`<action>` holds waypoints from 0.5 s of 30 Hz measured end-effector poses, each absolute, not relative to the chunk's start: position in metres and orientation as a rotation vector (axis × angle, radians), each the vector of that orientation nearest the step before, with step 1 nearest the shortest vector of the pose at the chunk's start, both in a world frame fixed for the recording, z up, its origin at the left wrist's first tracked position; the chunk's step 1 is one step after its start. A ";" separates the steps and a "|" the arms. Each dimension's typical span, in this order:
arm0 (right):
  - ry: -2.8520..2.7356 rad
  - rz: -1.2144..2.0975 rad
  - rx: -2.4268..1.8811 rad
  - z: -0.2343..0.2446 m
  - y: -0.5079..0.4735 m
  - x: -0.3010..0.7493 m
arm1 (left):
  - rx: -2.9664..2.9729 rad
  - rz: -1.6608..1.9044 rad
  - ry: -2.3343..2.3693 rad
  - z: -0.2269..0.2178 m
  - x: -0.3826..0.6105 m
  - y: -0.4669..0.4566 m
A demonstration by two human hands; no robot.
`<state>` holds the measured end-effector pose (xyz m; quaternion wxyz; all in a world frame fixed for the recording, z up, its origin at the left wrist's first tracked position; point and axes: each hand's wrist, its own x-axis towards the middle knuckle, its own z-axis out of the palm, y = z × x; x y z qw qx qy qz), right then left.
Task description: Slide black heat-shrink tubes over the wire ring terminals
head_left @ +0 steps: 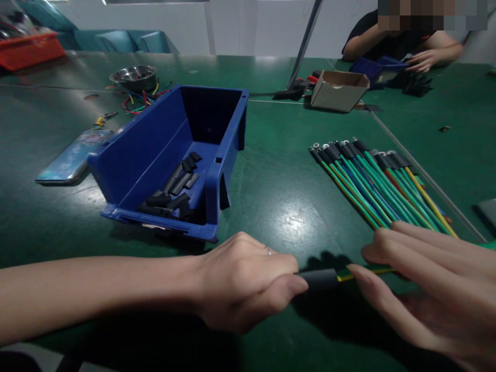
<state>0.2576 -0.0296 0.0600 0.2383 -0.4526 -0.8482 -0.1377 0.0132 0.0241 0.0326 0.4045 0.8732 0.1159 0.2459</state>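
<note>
My left hand is closed in a pinch on the end of a black sleeve that sits over a yellow-green wire. My right hand holds that wire between thumb and fingers, just right of the sleeve. A bundle of green, yellow and blue wires with black sleeves and ring terminals lies fanned on the table behind my right hand. A blue bin with several loose black sleeve pieces stands behind my left hand.
A phone lies left of the bin. Behind it are a metal bowl and loose coloured wires. A cardboard box sits at the back right, where another person's hands work. A red tray is far left.
</note>
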 end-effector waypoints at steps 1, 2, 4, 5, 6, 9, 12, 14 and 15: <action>-2.352 -0.354 -1.233 0.060 -0.030 0.258 | 2.204 0.620 0.295 0.032 0.013 0.024; -2.382 -0.346 -1.213 0.060 -0.030 0.259 | 2.208 0.623 0.292 0.031 0.012 0.024; -2.394 -0.380 -1.176 0.061 -0.028 0.261 | 2.208 0.625 0.304 0.030 0.012 0.024; -2.384 -0.405 -1.163 0.062 -0.027 0.262 | 2.203 0.623 0.315 0.030 0.011 0.024; -2.376 -0.421 -1.162 0.062 -0.025 0.263 | 2.192 0.623 0.325 0.030 0.011 0.024; -2.362 -0.414 -1.159 0.062 -0.021 0.265 | 2.140 0.649 0.347 0.031 0.011 0.025; -2.352 -0.391 -1.148 0.061 -0.020 0.266 | 2.116 0.685 0.340 0.031 0.012 0.025; -2.349 -0.392 -1.135 0.060 -0.021 0.264 | 2.134 0.702 0.307 0.029 0.012 0.025; -2.342 -0.389 -1.135 0.060 -0.022 0.262 | 2.148 0.715 0.287 0.028 0.013 0.024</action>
